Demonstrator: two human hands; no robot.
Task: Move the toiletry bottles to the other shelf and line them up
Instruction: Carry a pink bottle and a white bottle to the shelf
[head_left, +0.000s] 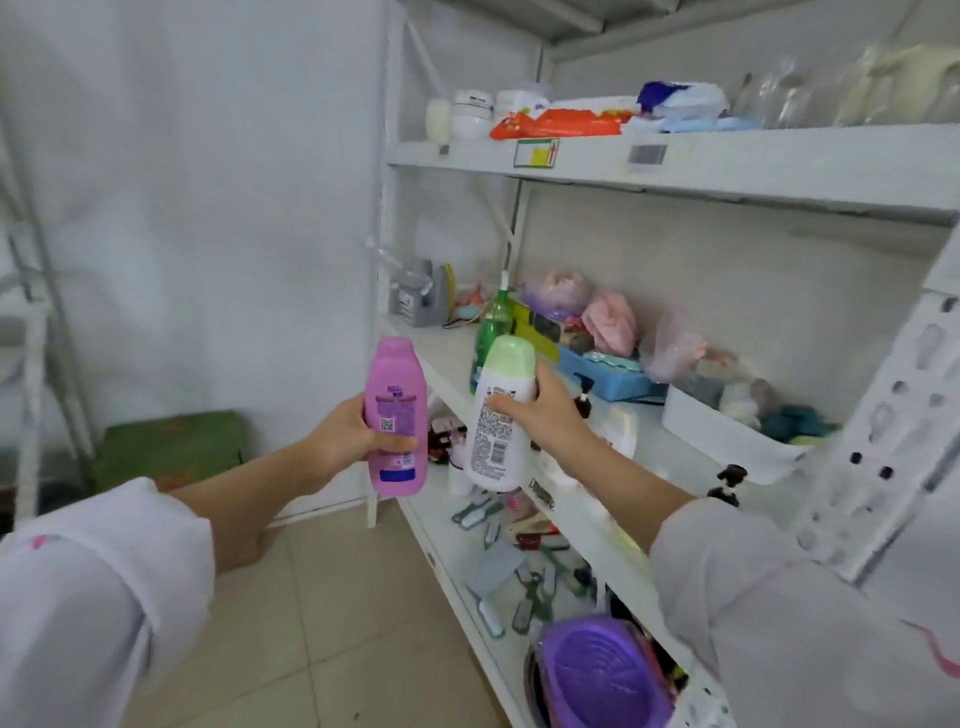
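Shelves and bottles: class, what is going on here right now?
A person in white sleeves stands at a white shelf unit, with a bottle in each of the two hands. The left hand grips a pink bottle; the right hand grips a white bottle with a green cap. Both bottles are in the air in front of the cluttered middle shelf, not yet set down.

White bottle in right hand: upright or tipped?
Roughly upright, leaning slightly: the white bottle has its green cap on top, gripped mid-body by the right hand.
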